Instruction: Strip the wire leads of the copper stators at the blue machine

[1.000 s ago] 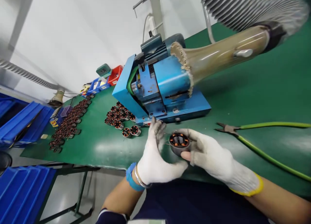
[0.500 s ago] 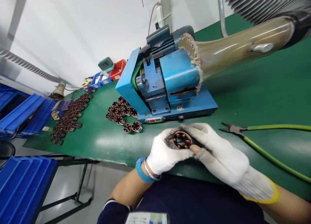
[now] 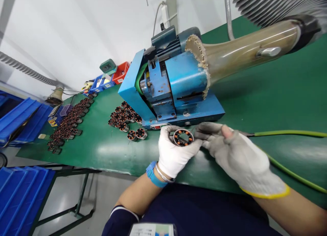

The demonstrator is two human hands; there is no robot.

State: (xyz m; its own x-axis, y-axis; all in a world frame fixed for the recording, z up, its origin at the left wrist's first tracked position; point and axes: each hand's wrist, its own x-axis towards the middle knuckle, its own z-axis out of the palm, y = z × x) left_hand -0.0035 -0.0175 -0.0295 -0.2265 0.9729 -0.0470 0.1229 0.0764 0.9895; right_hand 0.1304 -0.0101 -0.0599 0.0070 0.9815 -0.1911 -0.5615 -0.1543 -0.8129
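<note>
My left hand, in a white glove, is closed around a motor stator. The stator is a round metal ring with black insulation and copper windings inside, its open end tilted up toward me. Just right of it is my gloved right hand, slightly blurred, with its bare thumb tip raised apart from the fingers. Those fingers point at the stator's right side, and I see nothing held in them. Green-handled pliers lie to the right, their jaws partly hidden behind my right hand.
A blue belt-driven machine with a wide extraction duct stands in front of me. Several stators are grouped left of it. A long row of them lies farther left on the green bench. Small bins stand behind.
My right hand has let go of the stator and drawn back to the right, its thumb lifting. The stator stays in my left hand, moved slightly left and up.
</note>
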